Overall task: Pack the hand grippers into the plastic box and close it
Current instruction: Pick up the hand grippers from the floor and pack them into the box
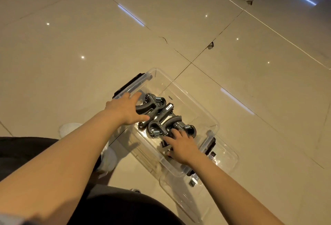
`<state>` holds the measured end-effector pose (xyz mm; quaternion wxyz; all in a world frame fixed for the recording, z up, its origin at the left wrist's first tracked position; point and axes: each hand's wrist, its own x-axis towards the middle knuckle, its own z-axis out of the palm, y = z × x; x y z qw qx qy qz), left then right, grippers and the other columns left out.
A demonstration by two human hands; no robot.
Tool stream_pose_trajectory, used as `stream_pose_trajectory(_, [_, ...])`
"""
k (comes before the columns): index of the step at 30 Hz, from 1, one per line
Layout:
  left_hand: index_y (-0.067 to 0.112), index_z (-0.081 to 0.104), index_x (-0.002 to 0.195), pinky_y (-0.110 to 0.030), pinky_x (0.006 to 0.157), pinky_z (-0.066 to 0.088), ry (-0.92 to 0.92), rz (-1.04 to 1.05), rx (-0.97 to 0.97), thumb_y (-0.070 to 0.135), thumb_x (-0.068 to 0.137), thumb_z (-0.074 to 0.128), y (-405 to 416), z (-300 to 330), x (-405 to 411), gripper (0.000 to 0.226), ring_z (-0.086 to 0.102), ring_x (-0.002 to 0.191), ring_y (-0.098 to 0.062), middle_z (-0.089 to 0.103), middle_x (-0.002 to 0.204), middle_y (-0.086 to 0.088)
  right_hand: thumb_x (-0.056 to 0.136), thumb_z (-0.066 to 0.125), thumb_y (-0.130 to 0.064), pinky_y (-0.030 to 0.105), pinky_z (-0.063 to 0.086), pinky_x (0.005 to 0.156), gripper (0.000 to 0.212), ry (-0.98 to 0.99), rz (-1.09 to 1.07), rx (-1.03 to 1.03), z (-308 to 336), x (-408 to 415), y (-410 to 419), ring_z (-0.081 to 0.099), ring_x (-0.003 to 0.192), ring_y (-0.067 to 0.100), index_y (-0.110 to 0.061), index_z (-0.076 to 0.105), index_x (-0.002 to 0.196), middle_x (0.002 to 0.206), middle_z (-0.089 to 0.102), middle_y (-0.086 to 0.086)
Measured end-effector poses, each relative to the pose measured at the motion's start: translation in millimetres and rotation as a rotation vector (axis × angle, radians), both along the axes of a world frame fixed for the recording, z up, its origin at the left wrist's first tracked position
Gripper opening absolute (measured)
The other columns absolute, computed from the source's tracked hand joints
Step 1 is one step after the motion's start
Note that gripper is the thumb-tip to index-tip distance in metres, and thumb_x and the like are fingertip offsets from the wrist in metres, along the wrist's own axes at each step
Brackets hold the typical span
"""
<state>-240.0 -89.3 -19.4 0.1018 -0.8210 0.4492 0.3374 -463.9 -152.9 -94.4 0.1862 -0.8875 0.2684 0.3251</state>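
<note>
Two grips reach into the clear rectangular plastic box (186, 97) on the glossy beige tiled floor (89, 45). Left grip (125, 109), fingers spread, rests on a dark grey hand gripper (152, 105) near the box's far end. Right grip (182, 144), fingers loosely spread, touches the other grey grippers with steel coil springs (164, 126) piled mid-box. Beside the box's near end lies its transparent lid (223, 162).

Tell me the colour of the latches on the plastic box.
Black latches, clearest in the head view.
</note>
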Motion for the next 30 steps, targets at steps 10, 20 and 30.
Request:
stream_pose_trajectory(10, [0.037,0.007,0.147,-0.049,0.099,0.040,0.090,-0.026,-0.237,0.068,0.079,0.051,8.4,25.2,-13.2,0.087,0.040,0.130,-0.026,0.018,0.153,0.000,0.094,0.047,-0.018,0.045,0.038,0.087,0.022,-0.117,-0.150,-0.016,-23.9,20.5,3.9,0.045,0.108,0.029,-0.019,0.058,0.113,0.117,0.053,0.008])
stream_pose_trajectory(20, [0.034,0.021,0.146,-0.045,0.100,0.041,0.140,0.007,-0.313,0.051,0.086,0.057,25.5,32.2,-7.7,0.072,0.042,0.128,-0.023,0.027,0.149,0.000,0.096,0.043,-0.027,0.056,0.033,0.098,0.029,-0.061,-0.163,-0.039,-22.9,20.8,7.6,0.042,0.115,0.030,-0.023,0.054,0.122,0.122,0.051,0.007])
stream_pose_trajectory(30, [0.031,0.042,0.136,-0.039,0.092,0.046,-0.005,-0.173,-0.320,0.040,0.092,0.051,35.9,63.8,-5.2,0.045,0.049,0.118,-0.019,0.048,0.134,0.002,0.093,0.047,-0.031,0.052,0.032,0.103,0.036,-0.174,-0.227,0.004,8.6,19.8,2.9,0.045,0.120,0.027,-0.029,0.051,0.129,0.128,0.048,0.003])
